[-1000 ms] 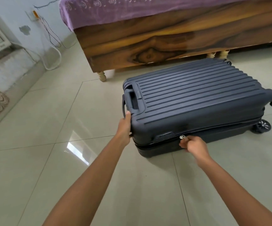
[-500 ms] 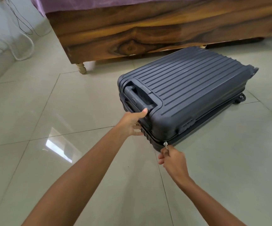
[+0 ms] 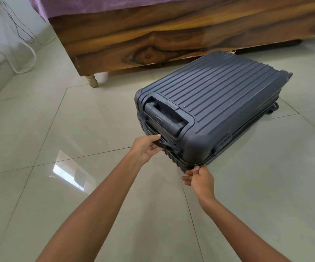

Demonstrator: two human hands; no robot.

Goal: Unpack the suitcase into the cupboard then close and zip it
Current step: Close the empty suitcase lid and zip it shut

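I see the suitcase (image 3: 219,103) — ribbed matt hard plastic — on glossy floor tiles (image 3: 77,120), beside a polished wood bed (image 3: 152,40)

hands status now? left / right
Left hand: grips the carry handle on the suitcase end.
Right hand: pinches the zipper pull at the near corner.

— What sort of place is this?

— A bedroom in a home. Beyond the left hand (image 3: 145,148) stands a wooden bed (image 3: 171,38) with strong dark grain, on a small turned leg (image 3: 92,81), and a purple cover (image 3: 96,4) hangs over its edge.

— Anything else homely?

— Glossy pale floor tiles (image 3: 77,129) lie under both hands. Far to the left of the left hand, cables (image 3: 20,31) trail down a pale wall. A ribbed suitcase (image 3: 219,95) lies on the floor beside the bed.
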